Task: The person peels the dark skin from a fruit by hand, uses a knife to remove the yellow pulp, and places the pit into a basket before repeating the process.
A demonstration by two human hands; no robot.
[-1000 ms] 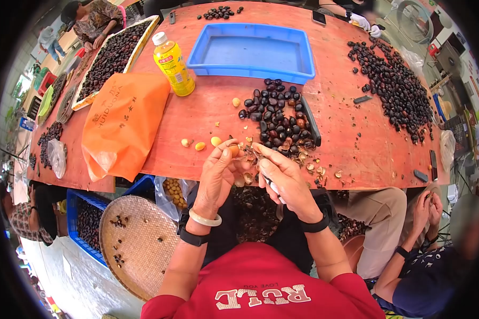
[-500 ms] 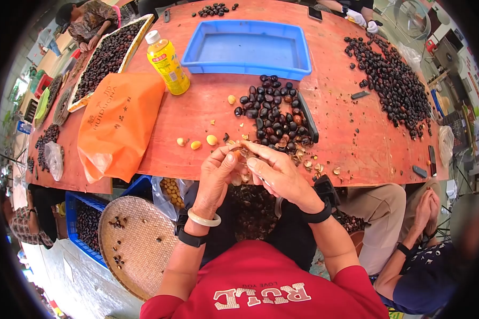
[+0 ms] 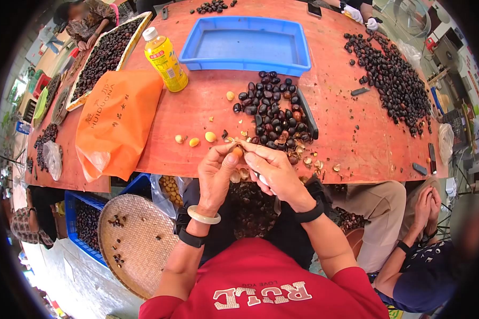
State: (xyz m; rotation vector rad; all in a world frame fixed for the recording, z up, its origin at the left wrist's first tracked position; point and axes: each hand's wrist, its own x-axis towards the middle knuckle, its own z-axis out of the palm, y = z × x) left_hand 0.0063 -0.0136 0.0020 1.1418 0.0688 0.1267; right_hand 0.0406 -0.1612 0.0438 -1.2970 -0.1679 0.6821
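My left hand pinches a small orange-brown nut at the near edge of the red table. My right hand meets it from the right, fingertips on the same nut, and a small tool seems to lie in its palm, mostly hidden. Just beyond the hands lies a pile of dark nuts with bits of broken shell around it. Three peeled yellow kernels sit on the table to the left.
A blue tray, a yellow bottle and an orange bag are on the table. More dark nuts lie at the right. A woven basket and blue crate are below left. Another person's hands are at the right.
Both hands have lifted slightly toward the table edge. The orange-brown nut shows more plainly between the fingertips now.
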